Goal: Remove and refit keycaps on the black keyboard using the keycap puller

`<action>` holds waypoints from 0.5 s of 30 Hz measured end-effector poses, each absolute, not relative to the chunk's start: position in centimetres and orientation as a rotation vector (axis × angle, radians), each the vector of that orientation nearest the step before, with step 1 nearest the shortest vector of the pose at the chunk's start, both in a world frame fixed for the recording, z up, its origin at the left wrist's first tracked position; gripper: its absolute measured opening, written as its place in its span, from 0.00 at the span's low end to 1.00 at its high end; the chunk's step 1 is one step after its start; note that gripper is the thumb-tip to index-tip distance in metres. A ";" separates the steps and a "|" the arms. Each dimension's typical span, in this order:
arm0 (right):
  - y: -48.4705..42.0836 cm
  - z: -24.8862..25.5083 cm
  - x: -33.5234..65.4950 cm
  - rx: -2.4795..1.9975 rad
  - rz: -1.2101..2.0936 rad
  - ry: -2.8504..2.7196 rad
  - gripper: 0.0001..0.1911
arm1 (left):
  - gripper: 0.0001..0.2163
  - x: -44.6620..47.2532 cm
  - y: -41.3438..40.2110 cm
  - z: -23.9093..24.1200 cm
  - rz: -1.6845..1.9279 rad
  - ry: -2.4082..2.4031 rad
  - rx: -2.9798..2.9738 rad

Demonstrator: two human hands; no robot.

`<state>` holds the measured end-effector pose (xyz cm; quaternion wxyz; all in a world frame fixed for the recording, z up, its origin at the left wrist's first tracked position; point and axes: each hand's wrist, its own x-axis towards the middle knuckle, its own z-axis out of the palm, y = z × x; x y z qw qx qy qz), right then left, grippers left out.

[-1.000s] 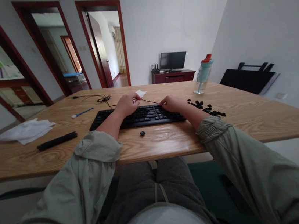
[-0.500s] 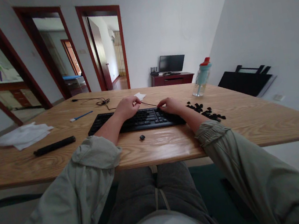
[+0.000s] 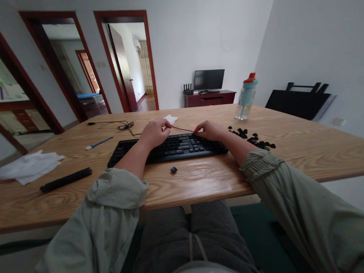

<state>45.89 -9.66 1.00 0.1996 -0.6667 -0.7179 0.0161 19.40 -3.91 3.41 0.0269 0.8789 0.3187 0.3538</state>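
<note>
A black keyboard [image 3: 184, 152] lies on the wooden table in front of me, partly covered by my forearms. Above its back edge, my left hand [image 3: 156, 133] pinches a thin black cable [image 3: 181, 129]. The stretch of cable runs right to my right hand [image 3: 209, 131], whose fingertips are closed on it near the keyboard's back right part. More cable lies in a small coil [image 3: 125, 126] to the left. One loose keycap [image 3: 173, 169] rests in front of the keyboard. Several black keycaps [image 3: 253, 139] are heaped beside its right end.
On the left lie white tissues [image 3: 28, 167], a black stick-like object [image 3: 66, 180] and a blue brush [image 3: 100, 143]. A crumpled tissue [image 3: 172, 119] sits behind the keyboard. A water bottle [image 3: 246, 96] stands at the back right. The table's front edge [image 3: 197, 200] is close to me.
The view has tilted slightly, so everything sits a little lower. Both hands keep their hold on the cable, my right hand having shifted very slightly right.
</note>
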 end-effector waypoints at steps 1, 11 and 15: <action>-9.7 1.0 45.9 -1.862 0.038 -2.017 0.12 | 0.11 19.4 -3.9 3.4 1.096 0.984 2.714; -9.5 1.4 45.6 -1.863 -0.010 -2.102 0.14 | 0.10 19.4 -3.7 3.2 1.122 0.957 2.708; -9.2 1.2 45.9 -1.859 -0.010 -2.122 0.15 | 0.12 19.4 -3.6 3.1 1.119 0.992 2.676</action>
